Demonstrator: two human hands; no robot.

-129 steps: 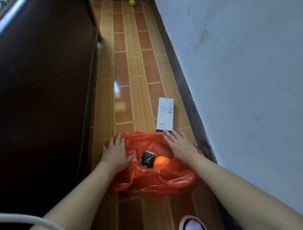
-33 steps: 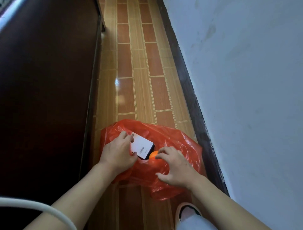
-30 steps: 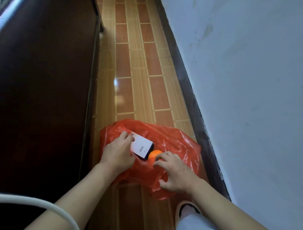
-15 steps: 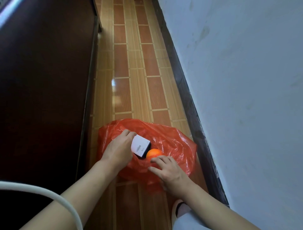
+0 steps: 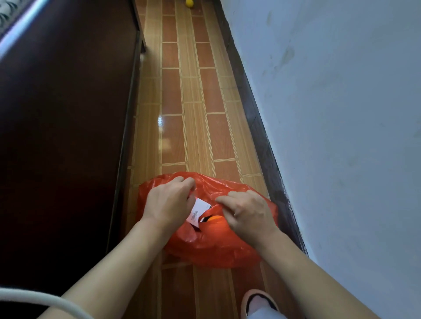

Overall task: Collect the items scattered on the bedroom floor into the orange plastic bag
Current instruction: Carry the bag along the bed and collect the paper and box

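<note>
Both hands now gather the bag's (image 5: 211,241) mouth: the left hand (image 5: 168,202) curls on its far rim, the right hand (image 5: 248,211) pinches the near edge. Inside at lower centre, a white box (image 5: 198,211) and an orange (image 5: 215,218) show. At top centre, a yellow ball (image 5: 189,3) lies on the floor (image 5: 193,102).

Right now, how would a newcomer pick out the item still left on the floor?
Follow the tiled floor strip between the dark furniture and the white wall to its far end. There lies a small yellow ball, alone, far from the orange plastic bag.
</note>
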